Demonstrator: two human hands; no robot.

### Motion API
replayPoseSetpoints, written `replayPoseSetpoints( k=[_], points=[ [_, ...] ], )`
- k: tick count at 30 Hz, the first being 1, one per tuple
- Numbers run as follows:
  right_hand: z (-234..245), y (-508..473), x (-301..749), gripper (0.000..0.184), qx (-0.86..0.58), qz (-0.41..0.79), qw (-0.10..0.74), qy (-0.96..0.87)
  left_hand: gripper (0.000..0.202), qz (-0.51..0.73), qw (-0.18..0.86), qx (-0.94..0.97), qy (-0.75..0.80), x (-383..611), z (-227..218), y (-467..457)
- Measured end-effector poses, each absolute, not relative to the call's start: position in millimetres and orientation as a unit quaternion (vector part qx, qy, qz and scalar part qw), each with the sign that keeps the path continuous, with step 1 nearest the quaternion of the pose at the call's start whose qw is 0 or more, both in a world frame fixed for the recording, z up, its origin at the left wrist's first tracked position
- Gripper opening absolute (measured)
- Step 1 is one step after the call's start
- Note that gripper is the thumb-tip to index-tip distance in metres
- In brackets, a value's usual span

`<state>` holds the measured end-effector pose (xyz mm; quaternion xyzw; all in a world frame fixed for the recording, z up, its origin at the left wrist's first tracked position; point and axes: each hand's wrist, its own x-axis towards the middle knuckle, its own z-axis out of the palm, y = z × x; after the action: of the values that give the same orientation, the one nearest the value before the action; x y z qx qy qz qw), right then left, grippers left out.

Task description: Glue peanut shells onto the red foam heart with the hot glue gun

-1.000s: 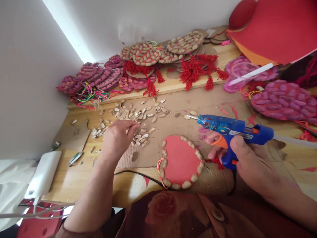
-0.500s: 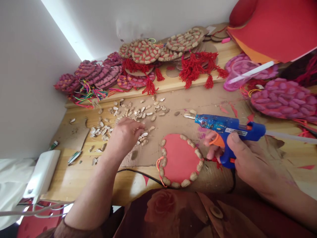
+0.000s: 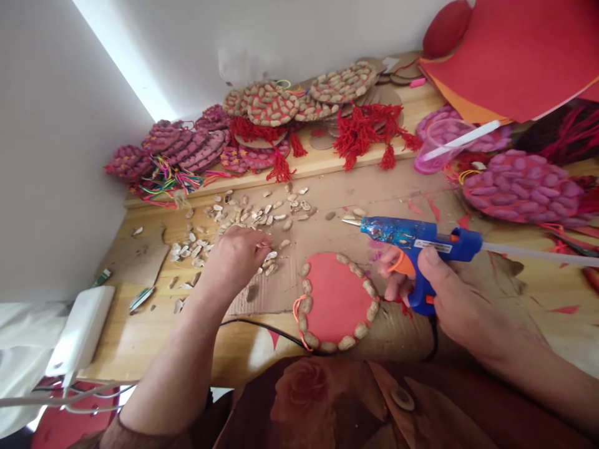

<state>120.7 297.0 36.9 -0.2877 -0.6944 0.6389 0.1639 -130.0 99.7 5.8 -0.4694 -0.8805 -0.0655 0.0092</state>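
My right hand [image 3: 444, 299] is wrapped round the handle of a blue hot glue gun [image 3: 416, 240], with fingers by its orange trigger. A clear glue stick [image 3: 528, 252] sticks out of the gun's back, and its metal nozzle points left. Over the scattered peanut shells [image 3: 269, 218] hovers my left hand [image 3: 238, 255], its fingertips pinched together; whatever they hold is hidden. Between the hands lies a red round panel [image 3: 334, 299] with peanut shells lining most of its edge. An orange cord loop [image 3: 298, 312] hangs at its left side.
Finished peanut-shell discs [image 3: 274, 105] with red tassels stand along the back ledge, purple ones [image 3: 187, 146] to their left. A pink cup [image 3: 437, 146] and red paper sheets [image 3: 515, 56] are at right. A white power strip [image 3: 82, 330] sits at left; a black cable [image 3: 266, 327] crosses the front.
The glue gun in my right hand shifts slightly left in view, along with much of the scene. My left hand stays over the shells, its fingers still pinched.
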Motion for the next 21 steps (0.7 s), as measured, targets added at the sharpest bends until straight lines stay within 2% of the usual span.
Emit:
replayPoseSetpoints(
  k=[5,11,13,15,19,21],
  points=[
    [14.8,295.6,124.0,0.041,-0.299,0.703,0.169,-0.622,0.014,-0.040,-0.026,-0.485,-0.873,-135.1,9.7,109.0],
    [13.1,295.8,125.8,0.042,-0.290,0.743,0.164,-0.580,0.011,-0.069,-0.046,-0.451,-0.889,-135.0,19.6,112.8],
    [12.2,296.1,129.0,0.040,-0.274,0.755,0.158,-0.575,0.011,-0.134,-0.049,-0.421,-0.896,-130.3,28.0,108.7],
    [9.7,295.6,134.1,0.038,-0.245,0.777,0.149,-0.560,0.015,-0.250,-0.091,-0.383,-0.885,-122.8,37.3,103.5],
    [4.8,291.9,144.9,0.031,-0.184,0.800,0.125,-0.557,0.028,-0.524,-0.271,-0.292,-0.753,-101.0,43.2,97.9],
    [3.7,289.7,148.4,0.033,-0.158,0.801,0.116,-0.565,0.034,-0.602,-0.354,-0.251,-0.670,-88.9,36.1,99.5]
  ],
)
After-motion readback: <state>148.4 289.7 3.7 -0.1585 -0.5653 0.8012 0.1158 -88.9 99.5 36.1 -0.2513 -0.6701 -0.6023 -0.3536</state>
